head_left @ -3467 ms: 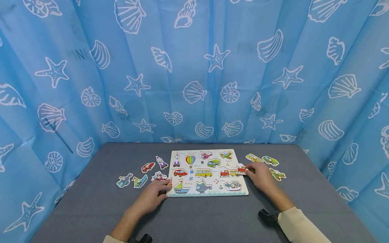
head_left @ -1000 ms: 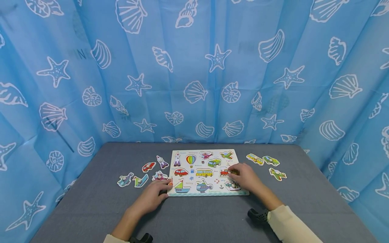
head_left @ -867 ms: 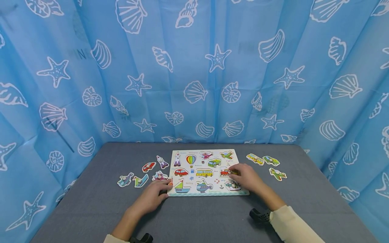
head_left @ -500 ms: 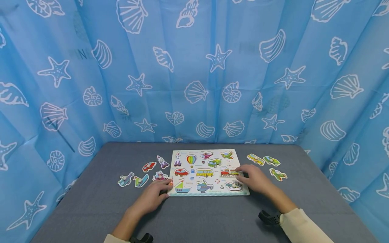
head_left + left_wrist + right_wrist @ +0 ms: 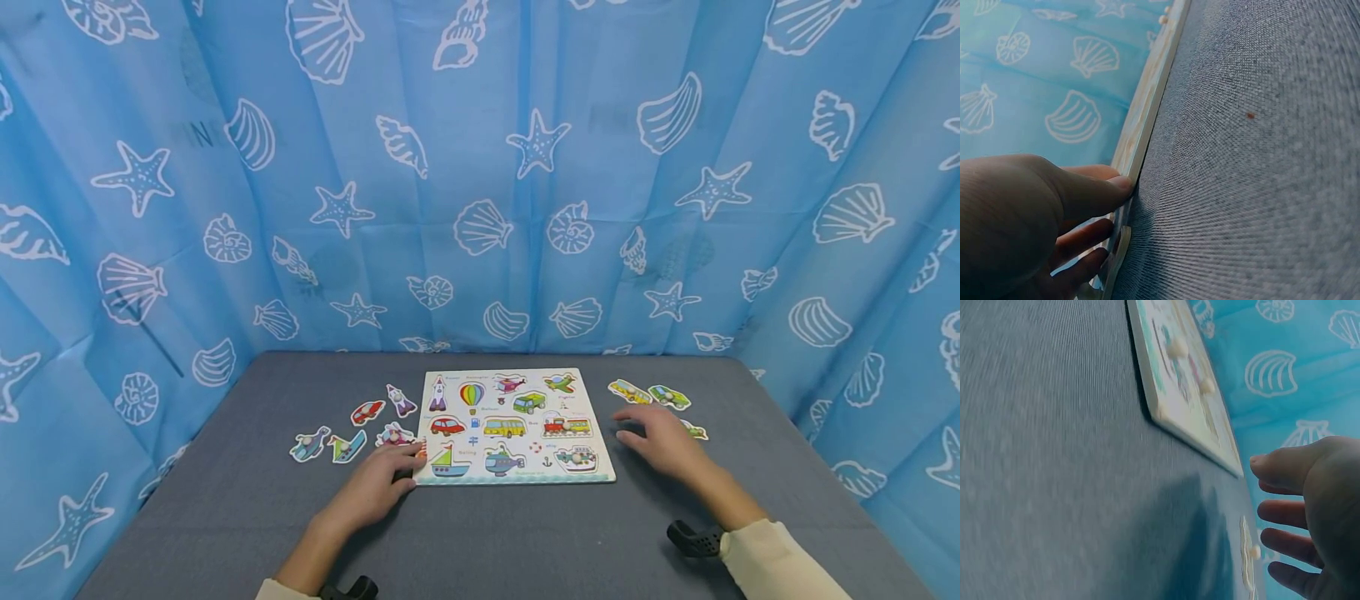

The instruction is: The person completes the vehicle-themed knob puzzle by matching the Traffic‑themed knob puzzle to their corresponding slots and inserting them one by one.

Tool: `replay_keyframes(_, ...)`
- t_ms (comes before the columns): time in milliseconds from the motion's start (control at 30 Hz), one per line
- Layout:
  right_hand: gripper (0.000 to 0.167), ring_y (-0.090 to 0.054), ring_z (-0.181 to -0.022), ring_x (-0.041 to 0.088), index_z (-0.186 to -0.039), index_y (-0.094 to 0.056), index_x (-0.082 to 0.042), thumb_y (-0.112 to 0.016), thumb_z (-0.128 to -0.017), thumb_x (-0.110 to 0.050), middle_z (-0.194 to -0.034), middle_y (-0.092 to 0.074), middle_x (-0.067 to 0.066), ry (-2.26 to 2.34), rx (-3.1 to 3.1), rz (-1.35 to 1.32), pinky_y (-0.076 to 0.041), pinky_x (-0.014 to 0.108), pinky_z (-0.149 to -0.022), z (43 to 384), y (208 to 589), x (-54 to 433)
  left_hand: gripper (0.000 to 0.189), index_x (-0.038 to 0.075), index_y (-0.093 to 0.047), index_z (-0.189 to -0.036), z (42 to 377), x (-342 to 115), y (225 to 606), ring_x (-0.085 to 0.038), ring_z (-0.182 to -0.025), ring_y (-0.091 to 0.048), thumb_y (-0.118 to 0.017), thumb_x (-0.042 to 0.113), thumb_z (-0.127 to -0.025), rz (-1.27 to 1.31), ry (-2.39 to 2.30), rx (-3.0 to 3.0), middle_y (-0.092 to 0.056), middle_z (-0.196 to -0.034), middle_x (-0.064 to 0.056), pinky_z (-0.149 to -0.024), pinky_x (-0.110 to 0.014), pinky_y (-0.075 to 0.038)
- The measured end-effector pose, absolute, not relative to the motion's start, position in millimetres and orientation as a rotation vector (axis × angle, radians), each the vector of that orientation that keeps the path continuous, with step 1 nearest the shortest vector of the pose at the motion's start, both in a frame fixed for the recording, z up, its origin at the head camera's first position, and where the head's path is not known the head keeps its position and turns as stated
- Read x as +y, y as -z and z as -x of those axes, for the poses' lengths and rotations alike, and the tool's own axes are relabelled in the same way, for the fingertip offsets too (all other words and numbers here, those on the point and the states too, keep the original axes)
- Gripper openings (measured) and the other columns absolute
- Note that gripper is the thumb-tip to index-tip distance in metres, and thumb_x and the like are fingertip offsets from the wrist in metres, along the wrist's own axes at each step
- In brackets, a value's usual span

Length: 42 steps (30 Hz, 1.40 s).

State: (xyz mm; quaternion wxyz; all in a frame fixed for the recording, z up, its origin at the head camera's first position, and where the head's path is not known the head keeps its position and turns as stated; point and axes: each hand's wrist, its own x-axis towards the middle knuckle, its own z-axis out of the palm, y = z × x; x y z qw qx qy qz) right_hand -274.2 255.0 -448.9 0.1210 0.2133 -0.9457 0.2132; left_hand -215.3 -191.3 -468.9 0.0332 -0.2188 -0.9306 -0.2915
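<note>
A wooden puzzle board printed with vehicles lies mid-table. At its near left corner my left hand holds the edge, thumb on the rim in the left wrist view and fingers partly hidden in the head view. Under those fingers, an orange-red piece shows only in part. The train piece sits in its slot at the board's right, with the ship piece below it. Just off the right edge my right hand hovers, fingers spread with nothing in them; the right wrist view shows a gap to the board.
Left of the board lie loose knobbed pieces: a rocket, red car, pink helicopter, sailboat and submarine. To its right are a bus, green truck and partly hidden plane. Behind hangs a blue curtain.
My right hand carried the train piece from the board's right edge into its slot, let go and drew back to the right. The left hand stayed at the corner.
</note>
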Motion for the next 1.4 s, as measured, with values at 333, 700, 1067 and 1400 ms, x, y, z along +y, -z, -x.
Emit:
replay_keyframes(333,0.023,-0.056,-0.107,0.045,-0.104,-0.070,0.002,-0.074,-0.084,-0.008,-0.109,-0.065,0.022,-0.515,-2.725,-0.509,-0.041,0.059,-0.091,274.6,454.2,276.8,0.032,0.000,-0.069,-0.117,215.6,-191.6,471.0,-0.043,-0.129,-0.043,-0.070,0.001,-0.086,0.718,0.886,-2.837,-0.058,-0.134,-0.015,-0.108,-0.057,-0.027)
replay_keyframes(700,0.025,-0.054,-0.102,0.047,-0.104,-0.069,0.004,-0.074,-0.081,-0.003,-0.108,-0.065,0.025,-0.514,-2.645,-0.423,-0.039,0.061,-0.088,277.9,465.2,300.2,0.031,0.000,-0.070,-0.116,215.9,-192.3,472.5,-0.042,-0.129,-0.044,-0.070,0.001,-0.085,0.726,0.882,-2.825,-0.058,-0.133,-0.014,-0.107,-0.057,-0.029)
replay_keyframes(1067,0.022,-0.054,-0.098,0.048,-0.102,-0.068,0.007,-0.072,-0.084,-0.005,-0.104,-0.064,0.028,-0.563,-2.692,-0.319,-0.038,0.061,-0.086,276.8,467.0,315.9,0.031,0.002,-0.070,-0.117,216.9,-193.2,473.2,-0.041,-0.128,-0.045,-0.070,0.002,-0.086,0.717,0.882,-2.833,-0.058,-0.134,-0.013,-0.106,-0.057,-0.030)
replay_keyframes(1400,0.016,-0.055,-0.095,0.049,-0.095,-0.070,0.003,-0.071,-0.084,-0.008,-0.099,-0.063,0.028,-0.554,-2.791,-0.182,-0.040,0.061,-0.083,283.0,475.0,329.1,0.031,0.001,-0.070,-0.117,218.5,-193.4,473.8,-0.042,-0.129,-0.044,-0.070,0.001,-0.086,0.722,0.895,-2.834,-0.058,-0.133,-0.014,-0.107,-0.057,-0.028)
